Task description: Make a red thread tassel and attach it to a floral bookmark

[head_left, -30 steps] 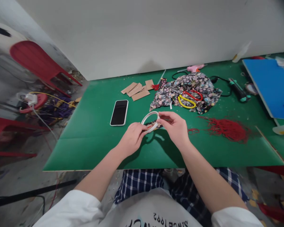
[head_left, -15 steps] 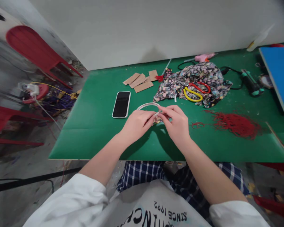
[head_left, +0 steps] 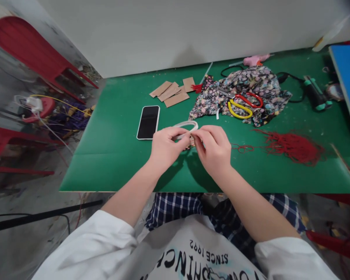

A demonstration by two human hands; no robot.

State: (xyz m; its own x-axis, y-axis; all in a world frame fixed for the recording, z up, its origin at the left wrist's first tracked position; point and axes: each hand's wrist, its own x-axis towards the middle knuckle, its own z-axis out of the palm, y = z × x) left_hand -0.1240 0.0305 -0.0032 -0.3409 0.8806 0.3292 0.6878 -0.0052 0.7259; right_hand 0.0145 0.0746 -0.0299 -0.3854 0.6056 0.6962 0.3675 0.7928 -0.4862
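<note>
My left hand (head_left: 166, 146) and my right hand (head_left: 214, 147) meet over the green table (head_left: 111, 155), both pinching a white ring-shaped band (head_left: 188, 125). The ring tilts almost flat, its far arc showing beyond my fingers. A small patterned scrap peeks out under my fingertips; what it is I cannot make out. A black phone (head_left: 148, 121) lies just left of my left hand.
Brown card pieces (head_left: 170, 92) lie behind the phone. Floral fabric (head_left: 245, 91) carries red and yellow scissors (head_left: 242, 105). Red thread (head_left: 291, 146) is heaped at right. A glue gun (head_left: 313, 93), a pink tool (head_left: 253, 60) and a blue board (head_left: 348, 74) sit farther back. Red chairs (head_left: 32, 58) stand left.
The ring has tipped from standing upright to nearly flat. My hands have closed in together on its near side, and my view has shifted down slightly.
</note>
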